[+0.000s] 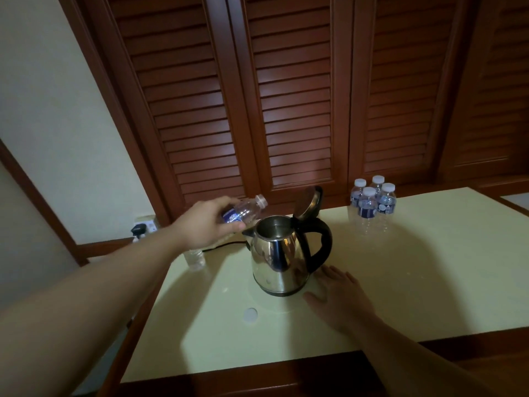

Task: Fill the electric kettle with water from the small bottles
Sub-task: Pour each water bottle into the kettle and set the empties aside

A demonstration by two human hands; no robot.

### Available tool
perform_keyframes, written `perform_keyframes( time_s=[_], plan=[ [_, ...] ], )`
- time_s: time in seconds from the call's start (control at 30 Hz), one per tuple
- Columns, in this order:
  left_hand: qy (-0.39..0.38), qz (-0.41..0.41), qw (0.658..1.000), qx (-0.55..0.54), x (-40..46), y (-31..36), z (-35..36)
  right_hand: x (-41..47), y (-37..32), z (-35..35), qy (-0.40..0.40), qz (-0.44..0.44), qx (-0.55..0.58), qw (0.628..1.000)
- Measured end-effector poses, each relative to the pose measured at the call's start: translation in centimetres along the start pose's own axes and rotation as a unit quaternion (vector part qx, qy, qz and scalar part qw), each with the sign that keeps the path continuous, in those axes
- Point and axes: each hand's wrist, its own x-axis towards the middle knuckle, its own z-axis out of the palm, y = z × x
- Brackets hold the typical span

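A steel electric kettle point(279, 257) with a black handle stands in the middle of the table, its lid point(307, 202) swung up and open. My left hand point(206, 224) grips a small clear bottle point(246, 210) with a blue label, held on its side just left of the kettle's rim, its uncapped neck pointing up and right. The bottle looks empty. My right hand point(339, 299) rests flat on the table beside the kettle's base, fingers straight. Several sealed small bottles point(372, 206) with white caps stand at the back right.
Another clear bottle point(195, 257) stands under my left forearm near the table's left edge. A white cap point(250, 314) lies on the pale tabletop point(429, 282) in front of the kettle. The kettle's black cord point(221, 245) runs left to a wall socket point(143, 227). Louvred wooden doors point(286, 96) stand behind.
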Motion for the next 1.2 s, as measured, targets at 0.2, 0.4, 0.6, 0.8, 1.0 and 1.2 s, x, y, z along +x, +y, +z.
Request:
perform_keyframes(
  time_s=[0.2,0.4,0.6,0.8,1.0,1.2],
  plan=[
    [0.075,-0.082,0.988,-0.110,-5.4,-2.3,5.3,0.0,0.0,0.2,-0.001,0.012,-0.002,1.000],
    [0.092,-0.093,0.976,-0.175,-10.3,-4.0,8.0,-1.0,-3.5,-0.4,0.050,-0.019,0.029,0.998],
    [0.071,-0.093,0.982,-0.148,-13.0,-5.2,7.9,-1.2,-11.4,-0.1,-0.071,-0.094,0.043,0.992],
    [0.038,-0.089,0.984,-0.148,-14.6,-7.7,7.8,-0.2,-14.2,1.2,-0.134,-0.098,-0.019,0.986],
    [0.034,-0.068,0.990,-0.117,-15.2,-8.8,8.1,-0.1,-13.9,0.7,-0.066,-0.058,0.152,0.984],
    [-0.010,-0.047,0.991,-0.128,-14.5,-9.0,9.2,-0.4,-14.8,-3.0,0.001,-0.016,0.368,0.930]
  ],
)
